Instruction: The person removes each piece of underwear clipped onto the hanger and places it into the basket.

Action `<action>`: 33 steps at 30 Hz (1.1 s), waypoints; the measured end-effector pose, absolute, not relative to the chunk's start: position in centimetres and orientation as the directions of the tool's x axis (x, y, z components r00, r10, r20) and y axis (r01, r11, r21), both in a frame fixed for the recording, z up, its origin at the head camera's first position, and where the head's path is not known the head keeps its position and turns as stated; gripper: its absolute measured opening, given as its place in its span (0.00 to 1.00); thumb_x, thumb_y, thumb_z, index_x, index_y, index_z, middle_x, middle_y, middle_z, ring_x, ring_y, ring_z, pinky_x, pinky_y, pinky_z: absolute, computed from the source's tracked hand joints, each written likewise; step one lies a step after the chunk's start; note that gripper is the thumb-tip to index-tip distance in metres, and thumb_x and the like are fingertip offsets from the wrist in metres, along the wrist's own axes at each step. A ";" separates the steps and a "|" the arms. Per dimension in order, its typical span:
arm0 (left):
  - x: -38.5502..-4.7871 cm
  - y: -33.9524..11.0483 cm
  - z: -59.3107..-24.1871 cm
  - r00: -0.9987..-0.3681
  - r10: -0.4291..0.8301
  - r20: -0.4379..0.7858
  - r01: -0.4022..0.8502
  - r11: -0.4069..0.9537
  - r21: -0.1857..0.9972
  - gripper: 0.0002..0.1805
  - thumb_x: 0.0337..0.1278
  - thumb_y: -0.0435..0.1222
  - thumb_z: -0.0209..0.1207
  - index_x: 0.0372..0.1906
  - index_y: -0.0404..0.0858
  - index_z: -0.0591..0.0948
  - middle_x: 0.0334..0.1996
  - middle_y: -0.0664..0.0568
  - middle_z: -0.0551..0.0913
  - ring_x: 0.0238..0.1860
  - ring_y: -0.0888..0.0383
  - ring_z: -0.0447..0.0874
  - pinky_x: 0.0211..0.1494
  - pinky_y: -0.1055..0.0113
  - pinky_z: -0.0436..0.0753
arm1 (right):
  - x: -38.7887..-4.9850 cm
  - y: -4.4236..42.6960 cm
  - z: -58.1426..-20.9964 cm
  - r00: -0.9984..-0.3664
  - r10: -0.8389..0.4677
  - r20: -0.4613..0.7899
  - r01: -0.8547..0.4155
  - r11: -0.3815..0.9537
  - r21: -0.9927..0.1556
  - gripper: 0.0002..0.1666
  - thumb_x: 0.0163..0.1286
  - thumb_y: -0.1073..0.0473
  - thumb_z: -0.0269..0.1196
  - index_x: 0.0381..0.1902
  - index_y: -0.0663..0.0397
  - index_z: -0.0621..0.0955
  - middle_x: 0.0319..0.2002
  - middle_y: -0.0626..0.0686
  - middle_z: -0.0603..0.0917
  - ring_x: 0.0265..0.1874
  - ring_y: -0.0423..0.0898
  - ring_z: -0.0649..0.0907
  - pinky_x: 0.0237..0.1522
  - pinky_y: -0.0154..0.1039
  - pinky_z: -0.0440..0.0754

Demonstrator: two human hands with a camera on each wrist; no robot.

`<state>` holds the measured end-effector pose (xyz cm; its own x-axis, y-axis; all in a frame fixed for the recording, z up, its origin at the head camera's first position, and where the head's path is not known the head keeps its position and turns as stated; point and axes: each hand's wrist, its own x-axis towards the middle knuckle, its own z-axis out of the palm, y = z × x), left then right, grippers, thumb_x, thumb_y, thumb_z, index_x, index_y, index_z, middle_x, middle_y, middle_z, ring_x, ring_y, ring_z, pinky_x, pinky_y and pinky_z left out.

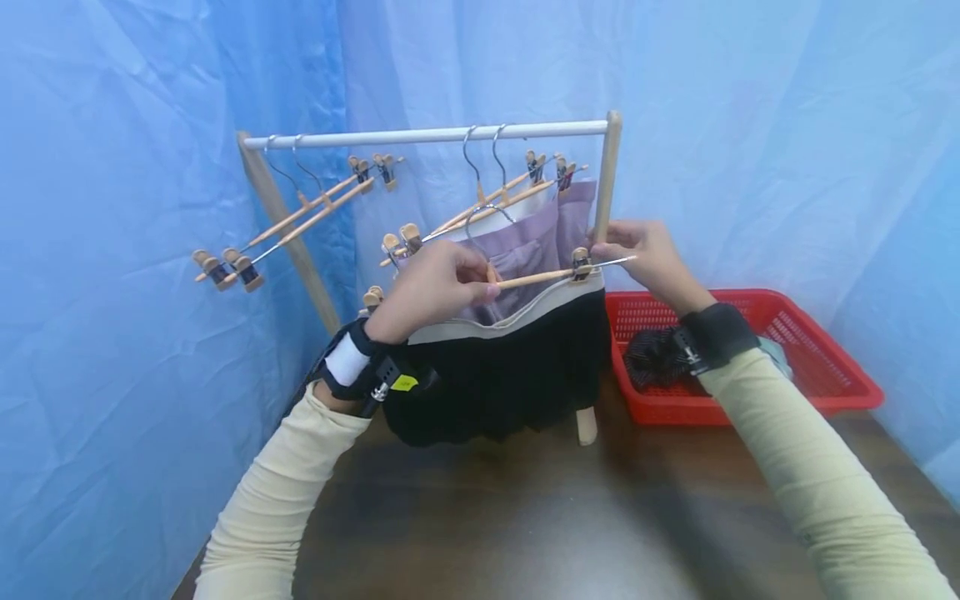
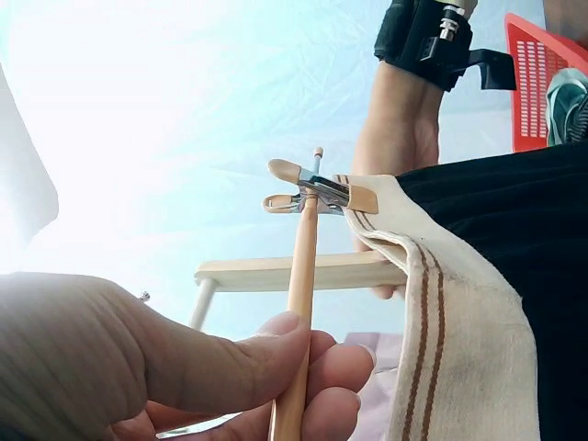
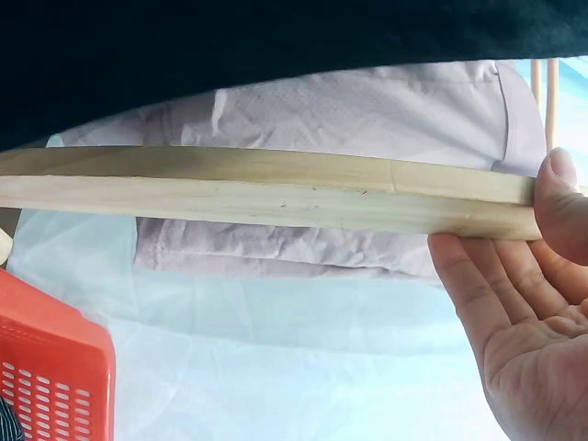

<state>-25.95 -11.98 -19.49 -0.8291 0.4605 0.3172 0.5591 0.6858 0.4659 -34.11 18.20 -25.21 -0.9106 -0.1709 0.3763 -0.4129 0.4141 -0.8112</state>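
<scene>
My left hand (image 1: 438, 287) pinches the wooden bar of a clip hanger (image 1: 534, 278) between thumb and fingers, also in the left wrist view (image 2: 301, 276). A black garment (image 1: 495, 379) with a cream waistband (image 2: 441, 312) hangs from the hanger's clips, in front of the rack. The hanger's hook (image 1: 487, 210) stands below the rail. My right hand (image 1: 648, 254) grips the rack's right wooden post (image 3: 322, 197) with thumb and fingers, seen closely in the right wrist view. Behind the black garment hangs a lilac garment (image 1: 525, 242).
The white rail (image 1: 427, 136) carries two bare hangers (image 1: 311, 218) at left and two more with garments at right. A red basket (image 1: 825, 367) with dark and pale green cloth stands on the brown table (image 1: 480, 517) at right. Blue curtains (image 1: 750, 125) surround it.
</scene>
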 end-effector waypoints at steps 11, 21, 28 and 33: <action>-26.6 -11.4 -23.7 -0.834 0.449 0.322 0.552 0.678 0.485 0.03 0.60 0.37 0.70 0.33 0.41 0.90 0.27 0.52 0.88 0.30 0.55 0.79 0.29 0.67 0.73 | -34.3 18.3 -25.7 -0.915 -0.176 0.363 -0.403 0.419 -0.813 0.25 0.74 0.54 0.65 0.64 0.60 0.80 0.57 0.63 0.85 0.64 0.58 0.81 0.73 0.67 0.64; -27.2 -11.4 -26.5 -0.820 0.483 0.308 0.572 0.657 0.492 0.03 0.61 0.37 0.70 0.33 0.42 0.90 0.28 0.55 0.89 0.30 0.58 0.81 0.35 0.68 0.77 | -34.4 18.3 -25.7 -0.904 -0.172 0.390 -0.425 0.435 -0.793 0.23 0.74 0.55 0.65 0.62 0.60 0.81 0.56 0.63 0.86 0.63 0.58 0.82 0.72 0.66 0.67; -27.4 -11.2 -28.5 -0.801 0.523 0.291 0.590 0.609 0.530 0.02 0.61 0.37 0.70 0.35 0.42 0.90 0.28 0.56 0.89 0.29 0.60 0.80 0.35 0.69 0.77 | -34.6 18.2 -25.8 -0.899 -0.168 0.405 -0.436 0.438 -0.786 0.22 0.74 0.56 0.65 0.61 0.61 0.82 0.55 0.63 0.87 0.62 0.58 0.83 0.71 0.63 0.70; -27.5 -10.8 -29.9 -0.797 0.528 0.292 0.594 0.599 0.538 0.02 0.61 0.36 0.70 0.34 0.42 0.90 0.28 0.56 0.89 0.29 0.60 0.79 0.36 0.70 0.77 | -34.5 18.3 -25.8 -0.898 -0.173 0.405 -0.438 0.447 -0.780 0.22 0.74 0.57 0.64 0.62 0.61 0.81 0.56 0.63 0.86 0.62 0.58 0.83 0.69 0.61 0.73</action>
